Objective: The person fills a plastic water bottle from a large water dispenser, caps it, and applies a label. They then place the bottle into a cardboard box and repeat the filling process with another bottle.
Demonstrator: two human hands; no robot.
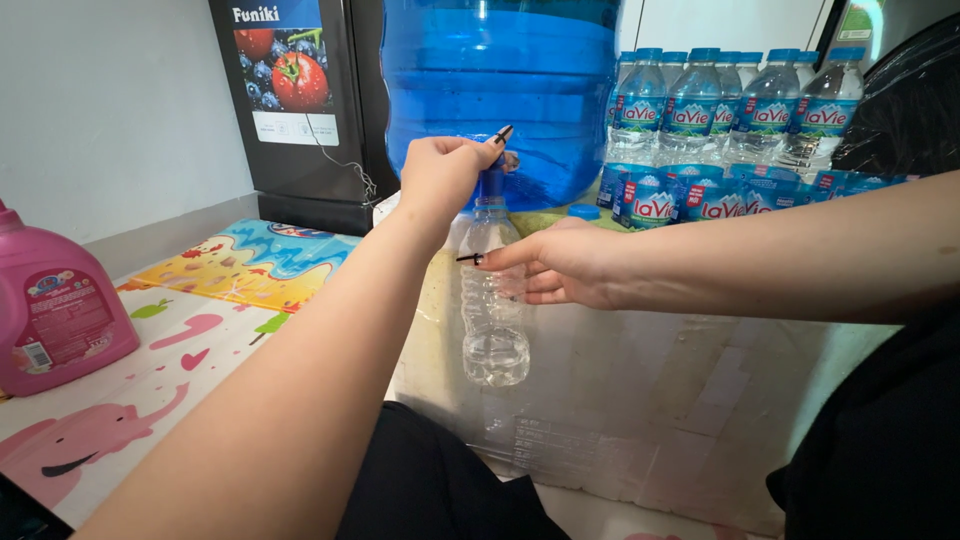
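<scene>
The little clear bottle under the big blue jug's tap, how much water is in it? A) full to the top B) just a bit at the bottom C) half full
B: the little clear bottle shows only a shallow pool of water at its base, the rest looks empty; the right hand steadies it while the left hand is at the tap of the big blue jug.

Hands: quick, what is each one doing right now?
Left hand: closed on the tap of the big blue water jug.
Right hand: holding the clear plastic bottle.
</scene>
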